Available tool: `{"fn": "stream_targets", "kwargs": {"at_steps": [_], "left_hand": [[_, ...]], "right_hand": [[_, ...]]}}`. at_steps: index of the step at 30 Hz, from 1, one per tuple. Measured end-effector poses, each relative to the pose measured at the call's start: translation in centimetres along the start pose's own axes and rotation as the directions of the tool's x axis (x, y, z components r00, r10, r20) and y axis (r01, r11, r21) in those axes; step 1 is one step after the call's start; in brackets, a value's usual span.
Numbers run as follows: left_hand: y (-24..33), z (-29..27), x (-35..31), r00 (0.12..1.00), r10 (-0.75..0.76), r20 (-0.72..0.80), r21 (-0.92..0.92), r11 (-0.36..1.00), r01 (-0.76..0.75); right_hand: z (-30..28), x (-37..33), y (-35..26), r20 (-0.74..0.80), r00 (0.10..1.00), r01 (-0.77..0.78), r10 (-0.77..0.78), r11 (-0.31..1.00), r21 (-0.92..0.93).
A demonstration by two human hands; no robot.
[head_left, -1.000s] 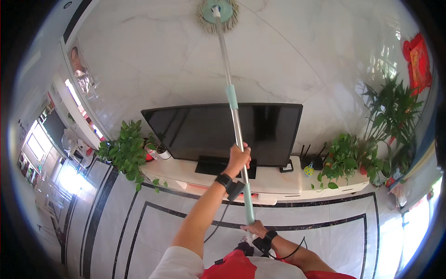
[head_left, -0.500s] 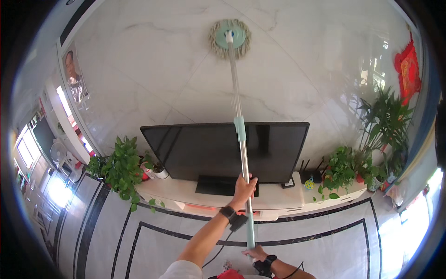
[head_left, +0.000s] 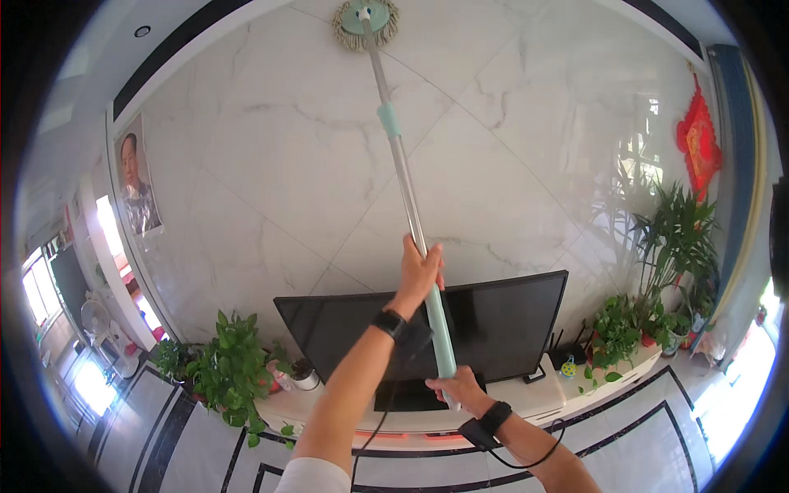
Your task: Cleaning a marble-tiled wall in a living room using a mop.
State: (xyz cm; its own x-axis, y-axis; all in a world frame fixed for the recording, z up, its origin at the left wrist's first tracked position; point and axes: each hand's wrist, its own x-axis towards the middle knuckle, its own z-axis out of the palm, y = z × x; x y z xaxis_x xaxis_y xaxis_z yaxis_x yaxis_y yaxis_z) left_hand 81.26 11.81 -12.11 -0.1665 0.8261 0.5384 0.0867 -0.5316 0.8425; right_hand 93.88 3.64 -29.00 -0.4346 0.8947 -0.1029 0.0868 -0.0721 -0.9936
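Note:
A long-handled mop (head_left: 403,177) reaches up from my hands. Its round green head (head_left: 366,18), fringed with grey-beige strands, lies against the pale marble wall (head_left: 296,164) near the upper edge. My left hand (head_left: 419,269) is wrapped round the silver pole just above the green grip (head_left: 442,337). Lower down, my right hand (head_left: 463,389) closes round the handle's bottom end. Behind both hands stands a wide black television (head_left: 518,329), partly covered by my arms and the pole. Each wrist wears a black band with a cable.
The television rests on a long white cabinet (head_left: 493,398). Leafy potted plants flank it at left (head_left: 230,361) and right (head_left: 616,333). A black router (head_left: 569,352) sits near the right plants. A red ornament (head_left: 699,144) and a portrait poster (head_left: 138,181) hang on the walls.
Both hands and the mop have risen, and the mop head has slid up the wall and slightly left. The view has tilted upward, bringing the ceiling edge in. Both hands keep their grip.

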Motion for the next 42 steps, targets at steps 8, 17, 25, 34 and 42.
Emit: {"fn": "stream_targets", "kwargs": {"at_steps": [8, 17, 25, 34, 42], "left_hand": [[4.8, -4.3, 5.0, 0.998, 0.012, -0.056, 0.152, 0.988, -0.004], [0.5, -6.0, 0.0, 0.992, -0.023, -0.123, 0.319, 0.946, 0.061], [-6.3, -5.9, -12.2, 0.954, -0.242, -0.179, 0.176, 0.946, 0.273], [-8.0, -6.1, -20.4, 0.934, -0.33, -0.137, 0.081, 0.936, 0.343], [-14.6, -7.8, -29.3, 0.911, -0.396, -0.113, 0.132, 0.903, 0.409]], "right_hand": [[5.4, 2.5, -5.7, -0.064, 0.935, 0.353, -0.348, 0.929, 0.114], [8.0, 1.8, -0.6, -0.048, 0.995, 0.099, -0.092, 0.979, 0.176], [10.1, -3.9, 11.6, -0.107, 0.984, -0.135, 0.14, 0.99, 0.044], [12.5, -10.5, 17.9, -0.165, 0.959, -0.238, 0.229, 0.97, -0.038], [16.2, -14.7, 26.8, -0.226, 0.924, -0.34, 0.308, 0.933, -0.118]]}}
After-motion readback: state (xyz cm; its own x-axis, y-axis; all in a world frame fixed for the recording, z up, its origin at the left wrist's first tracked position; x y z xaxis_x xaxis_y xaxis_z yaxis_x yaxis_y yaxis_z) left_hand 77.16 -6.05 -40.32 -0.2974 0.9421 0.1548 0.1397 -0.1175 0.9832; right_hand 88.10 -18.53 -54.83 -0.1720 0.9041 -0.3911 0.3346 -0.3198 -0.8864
